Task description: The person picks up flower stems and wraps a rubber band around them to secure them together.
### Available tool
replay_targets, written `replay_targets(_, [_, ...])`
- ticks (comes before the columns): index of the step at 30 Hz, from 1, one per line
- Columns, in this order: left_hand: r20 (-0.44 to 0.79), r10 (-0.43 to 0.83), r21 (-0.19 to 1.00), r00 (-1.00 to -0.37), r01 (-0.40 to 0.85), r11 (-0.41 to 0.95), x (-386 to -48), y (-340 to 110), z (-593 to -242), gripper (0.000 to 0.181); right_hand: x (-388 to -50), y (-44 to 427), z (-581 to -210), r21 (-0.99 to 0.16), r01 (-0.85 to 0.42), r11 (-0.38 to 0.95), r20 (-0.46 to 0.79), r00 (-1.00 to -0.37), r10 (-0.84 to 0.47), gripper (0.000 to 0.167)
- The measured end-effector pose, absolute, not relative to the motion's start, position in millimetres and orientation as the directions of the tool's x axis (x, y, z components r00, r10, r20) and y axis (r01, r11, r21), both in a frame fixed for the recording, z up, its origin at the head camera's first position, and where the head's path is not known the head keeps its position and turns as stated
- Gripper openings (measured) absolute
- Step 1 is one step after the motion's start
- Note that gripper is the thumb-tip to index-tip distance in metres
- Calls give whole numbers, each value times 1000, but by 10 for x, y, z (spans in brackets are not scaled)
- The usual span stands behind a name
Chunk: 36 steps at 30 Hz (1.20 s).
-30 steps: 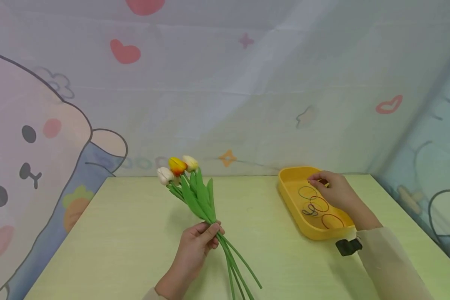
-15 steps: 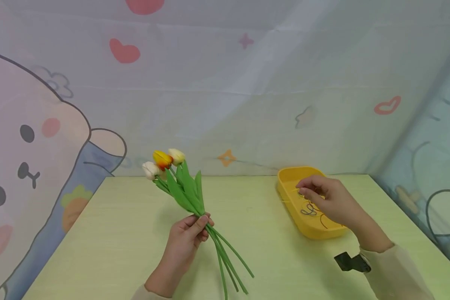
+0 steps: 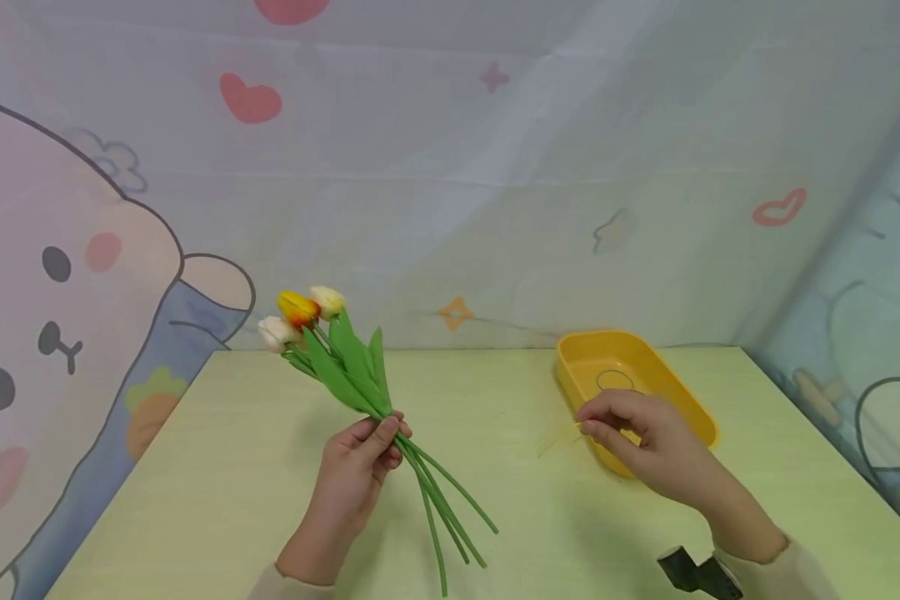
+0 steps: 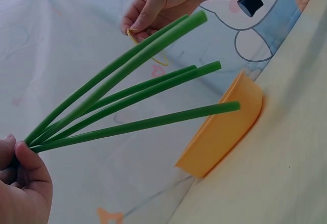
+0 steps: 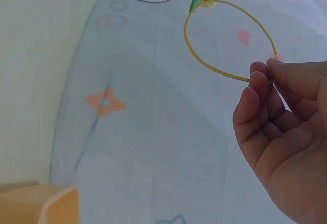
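Here's the left grip [image 3: 354,468] curled round the tulips [image 3: 357,360] above the desk [image 3: 195,467], while the right grip [image 3: 652,439] pinches a thin yellow band [image 5: 219,72] near the plastic-looking tray [image 3: 675,387]. Best pinch lightly, I'd say, keeping that slim loop round. Long tapering leaves [image 3: 335,379], slender smooth green stems [image 4: 204,112].

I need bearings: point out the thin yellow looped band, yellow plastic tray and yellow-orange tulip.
Thin yellow band [image 5: 225,74], right wrist view: lower edge of loop.
Yellow plastic tray [image 3: 645,368], head view: bare inside surface.
Yellow-orange tulip [image 3: 297,308], head view: bloom.
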State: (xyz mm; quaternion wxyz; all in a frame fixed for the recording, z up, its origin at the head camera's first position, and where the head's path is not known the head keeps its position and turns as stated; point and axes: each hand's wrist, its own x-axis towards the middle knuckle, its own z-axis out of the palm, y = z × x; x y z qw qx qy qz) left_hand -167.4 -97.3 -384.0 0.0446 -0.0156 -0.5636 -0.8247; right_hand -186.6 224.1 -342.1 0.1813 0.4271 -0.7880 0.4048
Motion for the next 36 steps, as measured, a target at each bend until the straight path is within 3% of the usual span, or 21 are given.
replay_targets(9, [99,-68,914,-993,118,-387,-1683,-1034,-3798,15,-1736,2118,-3539,-562,-785,261,577,-598,-556,34])
replay_targets(12, [121,-71,907,-990,139,-397,-1679,-1052,-3784,16,-1714,2064,-3584,-555,-803,216,595,-565,-572,34])
replay_targets(19, [130,-118,895,-984,168,-414,-1673,-1077,-3762,19,-1650,1967,-3645,-598,-780,185,563,-573,-596,31])
replay_targets(26, [96,-161,884,-982,159,-439,-1648,-1060,-3729,22,-1609,1888,-3684,-573,-802,166,580,-541,-609,29])
replay_targets(36, [89,-79,889,-993,115,-443,-1591,-982,-3740,17,-1617,1782,-3710,-552,-827,106,601,-483,-637,26])
